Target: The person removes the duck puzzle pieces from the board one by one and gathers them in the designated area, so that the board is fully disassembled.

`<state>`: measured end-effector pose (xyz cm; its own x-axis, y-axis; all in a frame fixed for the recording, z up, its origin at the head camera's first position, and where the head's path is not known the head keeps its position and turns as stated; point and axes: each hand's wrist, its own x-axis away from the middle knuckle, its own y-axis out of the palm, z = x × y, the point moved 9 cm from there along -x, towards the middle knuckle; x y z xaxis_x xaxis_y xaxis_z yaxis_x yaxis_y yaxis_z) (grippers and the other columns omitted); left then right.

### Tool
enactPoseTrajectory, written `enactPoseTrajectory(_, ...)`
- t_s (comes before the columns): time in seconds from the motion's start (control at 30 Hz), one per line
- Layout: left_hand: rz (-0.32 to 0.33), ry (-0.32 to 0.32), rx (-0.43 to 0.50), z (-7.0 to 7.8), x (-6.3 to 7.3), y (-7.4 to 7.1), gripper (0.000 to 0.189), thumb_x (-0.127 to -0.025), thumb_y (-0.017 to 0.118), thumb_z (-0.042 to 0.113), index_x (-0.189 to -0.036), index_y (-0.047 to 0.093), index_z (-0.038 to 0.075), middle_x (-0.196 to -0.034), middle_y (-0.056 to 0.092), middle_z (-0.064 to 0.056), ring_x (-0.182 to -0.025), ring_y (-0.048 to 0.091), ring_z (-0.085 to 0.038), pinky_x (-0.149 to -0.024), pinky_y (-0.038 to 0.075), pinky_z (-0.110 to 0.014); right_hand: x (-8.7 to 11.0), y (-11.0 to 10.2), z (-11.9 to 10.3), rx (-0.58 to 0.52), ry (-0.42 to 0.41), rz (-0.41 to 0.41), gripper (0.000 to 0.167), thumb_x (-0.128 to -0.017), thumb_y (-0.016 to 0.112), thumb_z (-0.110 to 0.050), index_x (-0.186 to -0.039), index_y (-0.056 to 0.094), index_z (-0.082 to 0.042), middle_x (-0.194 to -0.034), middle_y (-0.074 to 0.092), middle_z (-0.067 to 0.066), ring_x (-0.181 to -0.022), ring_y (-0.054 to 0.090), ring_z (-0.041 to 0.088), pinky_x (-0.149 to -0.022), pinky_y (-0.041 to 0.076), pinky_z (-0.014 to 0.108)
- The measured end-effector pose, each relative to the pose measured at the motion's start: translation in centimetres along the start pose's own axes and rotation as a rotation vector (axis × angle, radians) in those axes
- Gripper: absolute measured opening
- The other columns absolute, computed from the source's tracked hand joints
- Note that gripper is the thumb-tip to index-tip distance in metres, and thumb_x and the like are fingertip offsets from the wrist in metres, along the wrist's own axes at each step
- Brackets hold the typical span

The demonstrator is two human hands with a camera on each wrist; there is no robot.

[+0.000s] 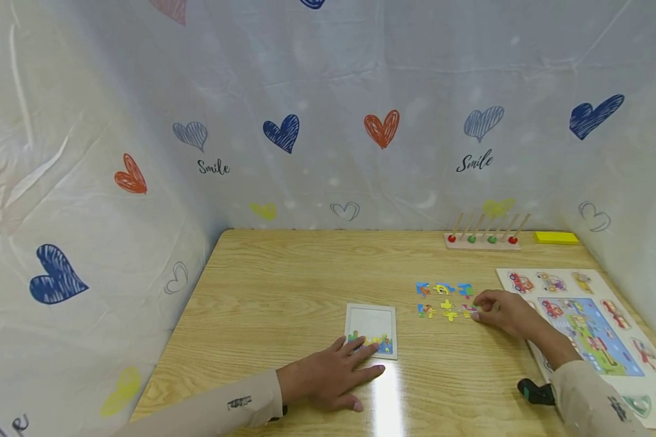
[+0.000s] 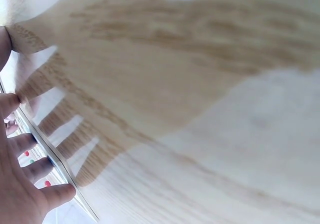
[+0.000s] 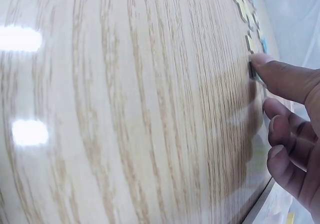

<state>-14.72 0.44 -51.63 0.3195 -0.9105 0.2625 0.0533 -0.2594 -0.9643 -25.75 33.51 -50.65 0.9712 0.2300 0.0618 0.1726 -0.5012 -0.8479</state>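
A white puzzle tray lies on the table with several coloured jigsaw pieces along its lower part. My left hand rests with spread fingers over the tray's lower left and the wood in front; the left wrist view shows its fingers at the tray's edge. Loose jigsaw pieces lie in two rows to the right of the tray. At the right end of the near row, my right hand pinches a jigsaw piece between thumb and finger. In the right wrist view the thumb is on that piece.
A large picture puzzle board lies at the right, partly under the right forearm. Farther back are a peg stand with red and green beads and a yellow block. A dark object is by the right sleeve.
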Motion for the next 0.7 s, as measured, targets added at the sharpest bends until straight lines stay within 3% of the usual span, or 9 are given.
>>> enactPoseTrajectory(0.4, -0.018, -0.002, -0.004, -0.1, -0.3, 0.7, 0.07, -0.104, 0.021, 0.063, -0.163, 0.016, 0.025, -0.169, 0.01, -0.012, -0.154, 0.018, -0.037, -0.116, 0.034, -0.055, 0.3, -0.1, 0.1, 0.006, 0.036, 0.015, 0.038, -0.09, 0.076, -0.032, -0.115, 0.067, -0.006, -0.092, 0.064, 0.003, -0.076, 0.051, 0.014, -0.066, 0.041, 0.028)
enactPoseTrajectory(0.7, -0.003, 0.003, -0.036, -0.1, -0.3, 0.6, 0.071, -0.103, 0.02, 0.064, -0.163, 0.018, 0.025, -0.169, 0.012, -0.013, -0.153, 0.021, -0.038, -0.114, 0.038, -0.054, 0.5, -0.6, -1.2, -0.017, -0.008, 0.032, 0.035, -0.092, 0.074, -0.024, -0.12, 0.065, -0.005, -0.091, 0.063, 0.0, -0.068, 0.046, 0.009, -0.06, 0.038, 0.024)
